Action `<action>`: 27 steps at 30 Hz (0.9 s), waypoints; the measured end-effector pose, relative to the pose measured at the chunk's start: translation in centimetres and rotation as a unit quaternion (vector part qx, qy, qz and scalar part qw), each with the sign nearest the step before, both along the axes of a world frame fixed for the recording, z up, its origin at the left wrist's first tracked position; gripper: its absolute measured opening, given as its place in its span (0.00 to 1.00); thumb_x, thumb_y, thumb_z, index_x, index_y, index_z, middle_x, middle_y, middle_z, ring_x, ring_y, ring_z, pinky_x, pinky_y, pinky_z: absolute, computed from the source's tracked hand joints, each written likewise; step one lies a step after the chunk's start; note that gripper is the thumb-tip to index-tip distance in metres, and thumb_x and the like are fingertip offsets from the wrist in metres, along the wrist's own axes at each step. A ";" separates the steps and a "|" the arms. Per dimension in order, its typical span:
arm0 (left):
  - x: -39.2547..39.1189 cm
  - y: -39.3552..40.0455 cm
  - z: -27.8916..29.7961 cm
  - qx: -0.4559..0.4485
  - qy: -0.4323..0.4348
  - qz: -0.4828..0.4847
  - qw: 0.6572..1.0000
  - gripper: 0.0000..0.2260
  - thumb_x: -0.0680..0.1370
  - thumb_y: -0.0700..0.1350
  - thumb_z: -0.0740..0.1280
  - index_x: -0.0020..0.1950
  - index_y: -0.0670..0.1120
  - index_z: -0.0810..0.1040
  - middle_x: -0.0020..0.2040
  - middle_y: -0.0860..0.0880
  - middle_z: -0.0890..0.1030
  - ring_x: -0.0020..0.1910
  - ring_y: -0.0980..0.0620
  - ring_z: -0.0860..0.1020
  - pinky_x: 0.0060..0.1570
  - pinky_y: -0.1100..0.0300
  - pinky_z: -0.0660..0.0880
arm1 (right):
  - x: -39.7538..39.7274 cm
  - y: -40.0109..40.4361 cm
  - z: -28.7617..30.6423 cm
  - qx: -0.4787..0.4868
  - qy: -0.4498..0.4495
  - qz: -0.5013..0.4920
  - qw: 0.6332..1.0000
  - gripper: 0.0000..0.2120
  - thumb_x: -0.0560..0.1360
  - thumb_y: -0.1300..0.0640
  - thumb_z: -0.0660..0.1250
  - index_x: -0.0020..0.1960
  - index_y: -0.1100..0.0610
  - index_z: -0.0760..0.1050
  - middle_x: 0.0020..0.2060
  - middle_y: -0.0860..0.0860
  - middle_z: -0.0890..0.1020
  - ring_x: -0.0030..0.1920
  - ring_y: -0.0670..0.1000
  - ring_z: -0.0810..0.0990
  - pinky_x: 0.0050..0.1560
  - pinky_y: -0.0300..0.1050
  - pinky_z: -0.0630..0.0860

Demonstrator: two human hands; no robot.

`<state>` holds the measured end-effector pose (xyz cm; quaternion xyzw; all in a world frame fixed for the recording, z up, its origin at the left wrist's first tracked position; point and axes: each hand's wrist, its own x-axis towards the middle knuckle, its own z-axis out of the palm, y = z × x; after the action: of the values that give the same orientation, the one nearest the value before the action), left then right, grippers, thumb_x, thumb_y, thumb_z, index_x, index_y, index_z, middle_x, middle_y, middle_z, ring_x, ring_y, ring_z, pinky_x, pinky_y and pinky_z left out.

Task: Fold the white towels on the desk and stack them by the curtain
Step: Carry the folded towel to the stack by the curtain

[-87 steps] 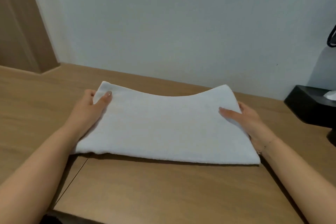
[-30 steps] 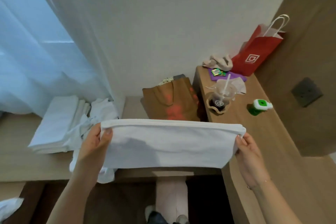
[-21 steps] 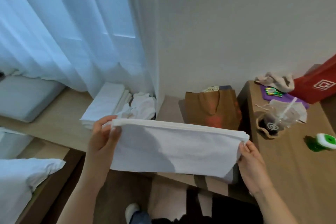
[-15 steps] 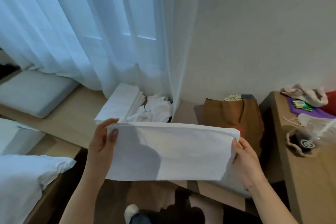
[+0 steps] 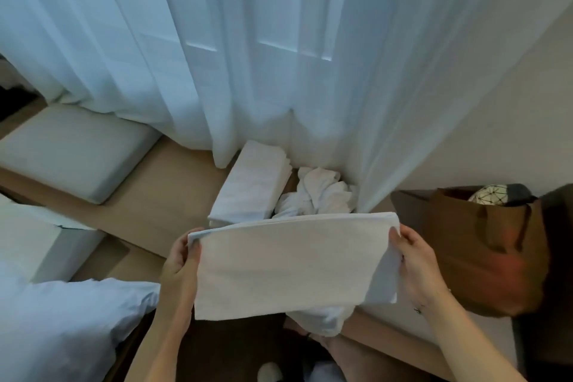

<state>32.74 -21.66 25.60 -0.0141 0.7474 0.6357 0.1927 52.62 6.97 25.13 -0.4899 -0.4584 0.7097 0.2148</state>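
A folded white towel [image 5: 288,267] hangs flat in the air between my hands. My left hand [image 5: 178,260] grips its upper left corner, and my right hand [image 5: 414,263] grips its right edge. Just beyond the towel, a stack of folded white towels [image 5: 251,183] lies on the wooden ledge [image 5: 148,205] at the foot of the sheer white curtain [image 5: 248,56]. A heap of crumpled white towels [image 5: 319,192] sits to the right of the stack, partly hidden behind the held towel.
A brown paper bag [image 5: 483,245] stands at the right. A grey cushion [image 5: 71,152] lies on the ledge at the left. White bedding [image 5: 62,326] fills the lower left. My legs and feet show below the towel.
I lifted the folded towel off the desk and turned left with it. The curtain, stack and crumpled heap have come closer and moved to the centre; the desk has left view.
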 end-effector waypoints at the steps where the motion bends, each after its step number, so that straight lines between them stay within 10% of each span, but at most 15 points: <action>1: -1.6 0.1 -0.5 -0.007 -0.001 0.009 1.000 0.11 0.82 0.54 0.59 0.59 0.54 0.77 0.52 0.50 0.80 0.50 0.52 0.78 0.45 0.57 0.76 | -1.6 0.0 -0.2 0.001 0.006 0.000 1.000 0.10 0.78 0.56 0.65 0.56 0.59 0.76 0.43 0.55 0.82 0.40 0.54 0.80 0.42 0.49 0.76; 9: -12.5 2.8 -3.5 -0.042 -0.001 0.022 0.999 0.10 0.81 0.59 0.59 0.54 0.58 0.78 0.51 0.54 0.81 0.52 0.51 0.79 0.53 0.49 0.78 | -12.7 2.5 -4.7 -0.048 -0.004 -0.030 0.998 0.19 0.68 0.50 0.75 0.55 0.59 0.81 0.52 0.60 0.84 0.55 0.62 0.81 0.63 0.62 0.73; 27: -31.6 4.7 -21.7 -0.057 -0.230 -0.035 0.971 0.16 0.83 0.52 0.60 0.63 0.41 0.73 0.56 0.44 0.80 0.51 0.48 0.78 0.45 0.54 0.76 | -36.0 8.8 -16.1 0.129 -0.188 0.004 0.974 0.06 0.78 0.58 0.68 0.52 0.59 0.79 0.40 0.50 0.79 0.40 0.46 0.75 0.40 0.30 0.73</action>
<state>1.16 -16.94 3.86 -0.1450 0.7183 0.5645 0.3800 16.64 15.74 9.07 -0.5811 -0.5802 0.5405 0.1830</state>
